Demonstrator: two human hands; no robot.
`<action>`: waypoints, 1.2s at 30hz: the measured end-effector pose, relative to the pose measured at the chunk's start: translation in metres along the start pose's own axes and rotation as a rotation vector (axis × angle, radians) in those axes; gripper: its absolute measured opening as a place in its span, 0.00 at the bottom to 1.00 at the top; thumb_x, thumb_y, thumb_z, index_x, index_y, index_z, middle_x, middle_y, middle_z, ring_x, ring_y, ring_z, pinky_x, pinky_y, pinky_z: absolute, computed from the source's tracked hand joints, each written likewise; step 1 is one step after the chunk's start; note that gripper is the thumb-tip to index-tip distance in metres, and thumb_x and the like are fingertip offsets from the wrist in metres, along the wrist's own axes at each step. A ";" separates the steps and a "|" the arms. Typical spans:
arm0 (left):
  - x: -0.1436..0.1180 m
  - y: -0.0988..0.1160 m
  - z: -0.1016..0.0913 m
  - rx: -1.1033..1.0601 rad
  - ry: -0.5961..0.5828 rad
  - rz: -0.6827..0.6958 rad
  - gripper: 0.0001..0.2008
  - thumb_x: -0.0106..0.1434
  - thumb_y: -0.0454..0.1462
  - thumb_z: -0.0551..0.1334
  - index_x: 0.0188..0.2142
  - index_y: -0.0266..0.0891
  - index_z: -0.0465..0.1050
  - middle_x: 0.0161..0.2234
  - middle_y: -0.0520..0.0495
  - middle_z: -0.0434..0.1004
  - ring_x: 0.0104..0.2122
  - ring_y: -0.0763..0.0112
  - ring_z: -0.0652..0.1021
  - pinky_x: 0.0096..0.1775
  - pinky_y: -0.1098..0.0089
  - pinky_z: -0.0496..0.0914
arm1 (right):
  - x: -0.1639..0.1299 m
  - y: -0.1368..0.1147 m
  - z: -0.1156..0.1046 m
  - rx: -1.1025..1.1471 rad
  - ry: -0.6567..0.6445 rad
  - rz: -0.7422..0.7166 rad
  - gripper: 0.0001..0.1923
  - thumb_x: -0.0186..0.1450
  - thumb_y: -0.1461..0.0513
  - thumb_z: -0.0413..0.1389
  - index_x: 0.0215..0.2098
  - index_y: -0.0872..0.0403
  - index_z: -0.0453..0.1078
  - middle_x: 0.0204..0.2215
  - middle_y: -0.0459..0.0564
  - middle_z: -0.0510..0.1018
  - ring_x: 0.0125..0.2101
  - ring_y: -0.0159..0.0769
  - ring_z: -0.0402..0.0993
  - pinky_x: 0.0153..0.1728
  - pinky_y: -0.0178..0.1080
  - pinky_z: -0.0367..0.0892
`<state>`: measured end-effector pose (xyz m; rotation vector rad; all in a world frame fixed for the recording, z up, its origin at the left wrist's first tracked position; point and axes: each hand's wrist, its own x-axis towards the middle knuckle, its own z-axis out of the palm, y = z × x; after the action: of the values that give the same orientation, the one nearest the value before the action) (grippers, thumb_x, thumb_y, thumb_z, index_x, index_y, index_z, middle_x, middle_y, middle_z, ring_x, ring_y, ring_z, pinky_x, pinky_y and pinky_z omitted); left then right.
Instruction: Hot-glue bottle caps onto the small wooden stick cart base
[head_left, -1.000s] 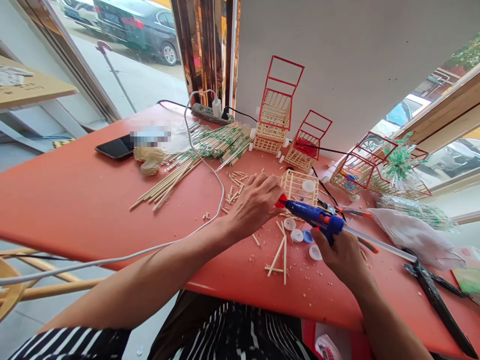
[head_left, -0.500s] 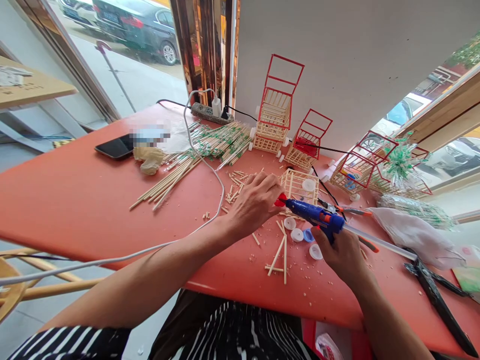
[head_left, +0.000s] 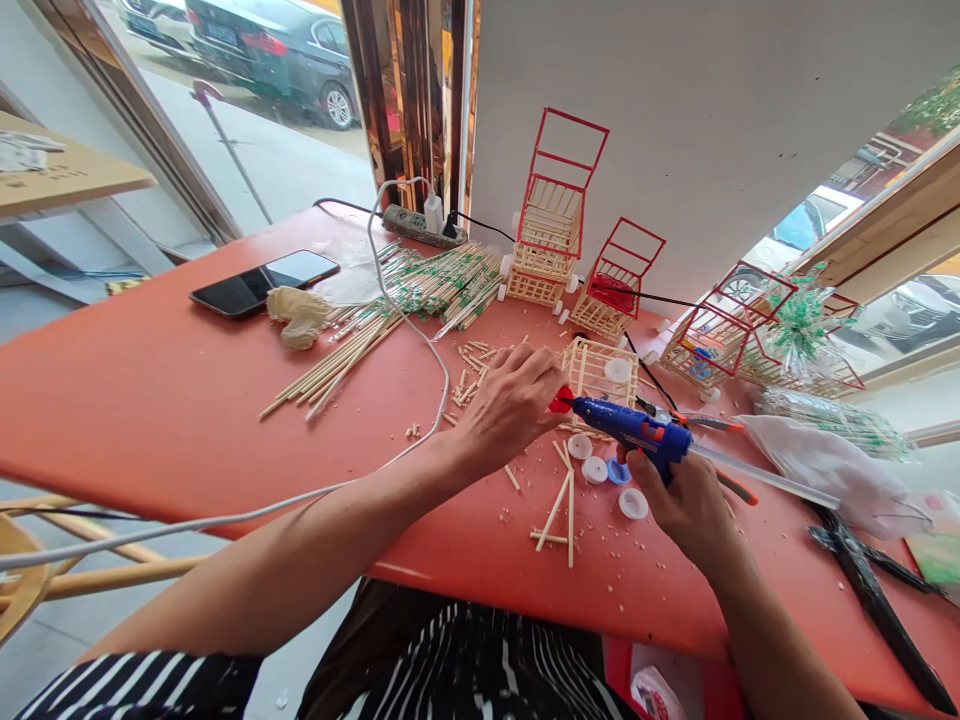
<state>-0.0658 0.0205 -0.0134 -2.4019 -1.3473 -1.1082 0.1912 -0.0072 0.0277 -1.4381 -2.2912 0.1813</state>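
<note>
While right hand (head_left: 686,505) grips the blue glue gun (head_left: 634,430), its red nozzle touches left hand (head_left: 510,405), whose curled fingers hide whatever they pinch. Stick basket (head_left: 600,372) sits just behind, bottle caps (head_left: 596,468) below; orange table (head_left: 150,400) lies bare to its near edge.

Glue gun (head_left: 634,430) nozzle tip behind left hand (head_left: 510,405)

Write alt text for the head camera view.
A person's right hand aims a blue glue gun at the left hand, beside a small stick basket on a red table strewn with sticks.
</note>
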 end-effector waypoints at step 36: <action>0.001 0.002 -0.002 0.016 -0.020 -0.004 0.13 0.73 0.46 0.66 0.42 0.37 0.77 0.42 0.40 0.78 0.44 0.56 0.73 0.48 0.60 0.66 | 0.002 -0.005 -0.002 -0.017 -0.012 0.052 0.34 0.71 0.33 0.42 0.19 0.45 0.47 0.12 0.40 0.51 0.15 0.31 0.48 0.21 0.40 0.44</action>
<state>-0.0644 0.0192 -0.0109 -2.4057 -1.3624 -1.0730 0.1867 -0.0083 0.0314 -1.5096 -2.2712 0.1866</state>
